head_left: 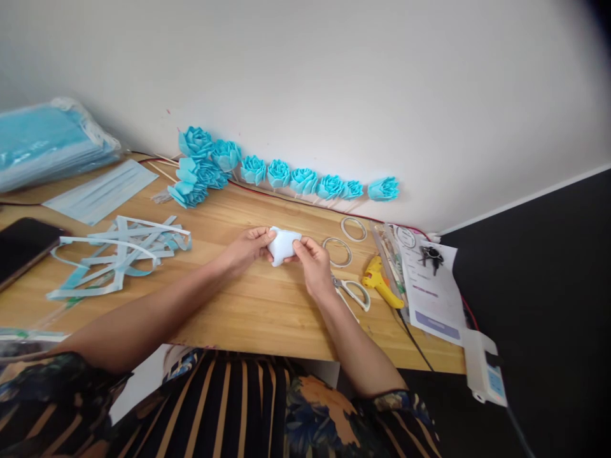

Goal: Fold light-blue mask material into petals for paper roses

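Note:
Above the middle of the wooden table (229,305), a small pale blue piece of soft material (285,247) is stretched between both hands. My left hand (251,250) pinches its left edge between thumb and fingers. On its right edge, my right hand (312,261) has a closed grip, thumb on top and fingers behind. The lower fingers of both hands are partly hidden behind the piece. Close beside my right wrist lie white-handled scissors (357,296), their blades partly covered by the forearm. A roll of tape (351,254) rests just right of my right hand.
Blue handmade flowers (304,181) on sticks line the wall. Cut strips (119,254), a flat face mask (102,191), a phone (23,248) and a bagged mask stack (48,140) lie left. At right are another tape roll (353,229), a yellow glue gun (382,283), papers (429,299) and keys (432,257).

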Demonstrator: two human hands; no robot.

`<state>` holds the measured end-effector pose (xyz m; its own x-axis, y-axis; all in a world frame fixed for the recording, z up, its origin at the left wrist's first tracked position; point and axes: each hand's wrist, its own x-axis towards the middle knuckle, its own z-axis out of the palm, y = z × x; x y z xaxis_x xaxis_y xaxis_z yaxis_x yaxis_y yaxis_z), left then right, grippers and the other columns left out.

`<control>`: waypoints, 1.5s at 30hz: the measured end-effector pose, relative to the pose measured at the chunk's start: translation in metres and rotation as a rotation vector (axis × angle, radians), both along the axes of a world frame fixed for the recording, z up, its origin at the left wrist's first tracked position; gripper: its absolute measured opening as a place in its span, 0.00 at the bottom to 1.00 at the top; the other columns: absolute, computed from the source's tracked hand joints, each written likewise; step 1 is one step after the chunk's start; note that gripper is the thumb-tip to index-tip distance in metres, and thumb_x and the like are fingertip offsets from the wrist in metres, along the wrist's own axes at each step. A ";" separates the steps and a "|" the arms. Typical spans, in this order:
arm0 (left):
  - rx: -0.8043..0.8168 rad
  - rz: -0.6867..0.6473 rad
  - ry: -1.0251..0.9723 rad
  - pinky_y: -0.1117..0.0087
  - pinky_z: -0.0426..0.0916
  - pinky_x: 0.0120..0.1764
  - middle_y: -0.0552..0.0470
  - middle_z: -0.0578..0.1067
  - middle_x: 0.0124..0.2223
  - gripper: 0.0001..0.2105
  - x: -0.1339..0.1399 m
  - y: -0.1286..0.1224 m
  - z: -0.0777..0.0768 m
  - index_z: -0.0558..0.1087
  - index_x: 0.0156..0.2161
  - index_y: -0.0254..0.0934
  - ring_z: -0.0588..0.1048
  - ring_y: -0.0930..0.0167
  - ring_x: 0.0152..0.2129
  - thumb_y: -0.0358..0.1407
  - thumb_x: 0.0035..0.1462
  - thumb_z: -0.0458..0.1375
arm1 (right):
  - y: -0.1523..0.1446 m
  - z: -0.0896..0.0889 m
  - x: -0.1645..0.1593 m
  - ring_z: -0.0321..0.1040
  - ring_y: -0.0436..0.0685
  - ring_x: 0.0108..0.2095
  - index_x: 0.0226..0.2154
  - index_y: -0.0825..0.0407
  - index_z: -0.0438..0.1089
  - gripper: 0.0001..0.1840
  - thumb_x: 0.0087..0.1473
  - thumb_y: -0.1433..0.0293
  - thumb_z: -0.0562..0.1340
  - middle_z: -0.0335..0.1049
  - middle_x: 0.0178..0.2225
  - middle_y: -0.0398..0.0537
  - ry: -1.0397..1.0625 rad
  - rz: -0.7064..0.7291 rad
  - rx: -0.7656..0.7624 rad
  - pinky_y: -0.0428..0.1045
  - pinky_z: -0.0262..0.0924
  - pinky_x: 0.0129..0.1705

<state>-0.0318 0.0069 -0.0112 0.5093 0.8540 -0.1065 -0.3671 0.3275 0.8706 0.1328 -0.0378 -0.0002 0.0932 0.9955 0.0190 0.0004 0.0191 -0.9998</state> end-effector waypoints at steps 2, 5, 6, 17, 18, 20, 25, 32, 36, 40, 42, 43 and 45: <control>0.004 0.000 -0.004 0.74 0.67 0.25 0.50 0.75 0.27 0.21 0.000 0.001 -0.002 0.76 0.33 0.30 0.72 0.74 0.22 0.50 0.47 0.69 | 0.000 0.000 -0.001 0.70 0.54 0.27 0.27 0.50 0.69 0.15 0.50 0.55 0.65 0.71 0.26 0.42 0.030 -0.004 -0.005 0.50 0.70 0.30; -0.001 0.027 -0.016 0.74 0.69 0.26 0.50 0.76 0.29 0.20 0.000 0.002 -0.004 0.76 0.33 0.30 0.73 0.74 0.24 0.48 0.46 0.70 | 0.001 -0.001 0.000 0.70 0.53 0.28 0.29 0.51 0.71 0.15 0.49 0.56 0.66 0.72 0.27 0.42 0.034 -0.019 0.010 0.49 0.71 0.30; 0.002 0.044 -0.021 0.73 0.70 0.27 0.50 0.76 0.30 0.20 0.000 0.002 -0.005 0.76 0.33 0.30 0.73 0.74 0.24 0.48 0.45 0.70 | 0.001 -0.001 0.001 0.70 0.53 0.29 0.29 0.51 0.71 0.15 0.49 0.56 0.66 0.73 0.28 0.42 0.024 -0.022 0.018 0.49 0.71 0.31; 0.164 0.064 0.167 0.71 0.70 0.32 0.49 0.79 0.35 0.21 -0.002 0.001 0.001 0.77 0.38 0.33 0.75 0.70 0.30 0.45 0.42 0.72 | -0.002 0.002 0.001 0.74 0.54 0.31 0.32 0.49 0.71 0.11 0.50 0.59 0.65 0.76 0.31 0.43 -0.089 -0.050 0.088 0.51 0.73 0.37; 0.173 0.064 0.200 0.70 0.70 0.34 0.49 0.80 0.36 0.21 -0.001 0.001 0.001 0.77 0.38 0.33 0.75 0.70 0.30 0.43 0.40 0.72 | -0.003 0.002 0.002 0.74 0.55 0.31 0.33 0.49 0.71 0.11 0.51 0.59 0.64 0.77 0.32 0.44 -0.119 -0.042 0.095 0.51 0.73 0.37; 0.161 0.072 0.223 0.68 0.70 0.38 0.49 0.80 0.36 0.21 -0.001 0.001 0.001 0.77 0.37 0.33 0.76 0.69 0.32 0.41 0.37 0.73 | -0.005 0.002 0.003 0.73 0.54 0.29 0.34 0.49 0.71 0.12 0.52 0.58 0.63 0.77 0.31 0.44 -0.222 -0.043 0.115 0.50 0.71 0.35; 0.096 0.110 0.123 0.69 0.69 0.41 0.52 0.80 0.34 0.17 -0.001 0.000 -0.001 0.78 0.33 0.33 0.75 0.72 0.30 0.40 0.37 0.74 | -0.007 0.003 0.003 0.71 0.52 0.28 0.40 0.49 0.72 0.14 0.52 0.60 0.64 0.77 0.38 0.47 -0.495 -0.060 0.191 0.49 0.67 0.32; 0.038 0.117 0.009 0.70 0.68 0.43 0.51 0.80 0.38 0.18 0.001 0.001 -0.005 0.77 0.38 0.34 0.76 0.72 0.34 0.42 0.43 0.72 | -0.003 0.004 0.008 0.73 0.58 0.38 0.35 0.48 0.72 0.08 0.55 0.62 0.62 0.78 0.36 0.46 -0.640 -0.058 0.310 0.53 0.66 0.44; 0.046 0.309 -0.095 0.67 0.68 0.47 0.50 0.79 0.42 0.20 -0.005 0.012 -0.002 0.72 0.47 0.38 0.76 0.69 0.40 0.51 0.57 0.60 | -0.002 0.004 0.014 0.73 0.59 0.39 0.35 0.47 0.72 0.06 0.57 0.65 0.60 0.78 0.35 0.46 -0.874 -0.088 0.500 0.60 0.58 0.58; 0.118 0.324 -0.082 0.63 0.65 0.52 0.48 0.78 0.42 0.22 -0.014 0.020 -0.002 0.69 0.50 0.37 0.77 0.67 0.43 0.52 0.60 0.56 | -0.001 -0.001 0.013 0.72 0.58 0.40 0.38 0.47 0.72 0.06 0.58 0.68 0.60 0.78 0.37 0.45 -1.023 0.084 0.462 0.60 0.52 0.60; 0.184 0.279 -0.020 0.61 0.64 0.54 0.47 0.78 0.42 0.23 -0.017 0.020 -0.003 0.69 0.52 0.37 0.76 0.66 0.44 0.52 0.60 0.56 | 0.000 -0.004 0.011 0.72 0.59 0.40 0.37 0.47 0.72 0.06 0.57 0.69 0.60 0.78 0.36 0.45 -1.056 0.183 0.406 0.59 0.55 0.57; 0.227 0.235 0.029 0.61 0.64 0.53 0.46 0.78 0.43 0.24 -0.019 0.020 -0.004 0.69 0.53 0.37 0.76 0.65 0.45 0.52 0.59 0.57 | 0.000 -0.005 0.010 0.71 0.59 0.40 0.37 0.47 0.73 0.06 0.57 0.70 0.60 0.77 0.35 0.45 -1.065 0.206 0.385 0.58 0.56 0.56; 0.330 0.118 0.149 0.62 0.65 0.52 0.45 0.77 0.46 0.26 -0.020 0.018 -0.004 0.68 0.55 0.37 0.74 0.63 0.47 0.51 0.56 0.60 | 0.001 -0.005 0.010 0.71 0.59 0.40 0.36 0.48 0.73 0.06 0.57 0.70 0.60 0.77 0.34 0.46 -1.073 0.199 0.364 0.56 0.59 0.53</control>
